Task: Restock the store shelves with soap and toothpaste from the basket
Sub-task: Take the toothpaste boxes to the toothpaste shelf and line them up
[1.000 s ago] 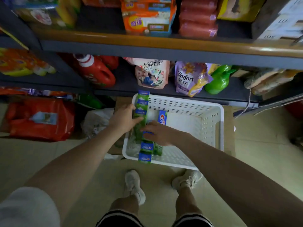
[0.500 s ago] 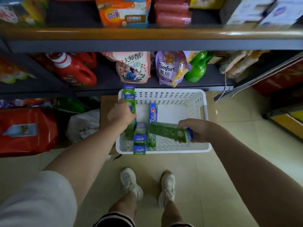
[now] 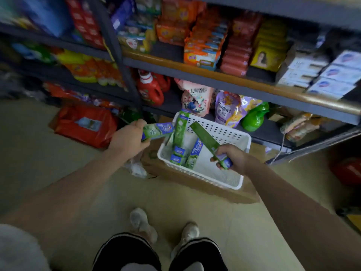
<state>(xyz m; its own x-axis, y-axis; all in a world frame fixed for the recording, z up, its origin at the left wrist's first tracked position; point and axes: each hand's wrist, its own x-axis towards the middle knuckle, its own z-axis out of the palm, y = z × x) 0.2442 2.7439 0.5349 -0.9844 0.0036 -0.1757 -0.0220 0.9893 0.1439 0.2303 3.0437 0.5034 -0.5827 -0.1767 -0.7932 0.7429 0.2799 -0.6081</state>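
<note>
A white perforated basket sits on a flat cardboard sheet on the floor, below the shelves. Several green and blue toothpaste boxes lie or lean in its left part. My left hand is just left of the basket, closed on one green toothpaste box that points right. My right hand hovers over the basket's near right side, gripping another green toothpaste box by its lower end; the box slants up to the left.
Grey shelves rise behind the basket: soap packs and white boxes on the wooden-edged shelf, red detergent bottles, refill pouches and a green bottle below. A red bag lies left on the floor. My feet stand near.
Both hands have lifted out of the basket, each with a toothpaste box. The left hand moved left of the basket. The view has tilted up and turned, showing more shelving.
</note>
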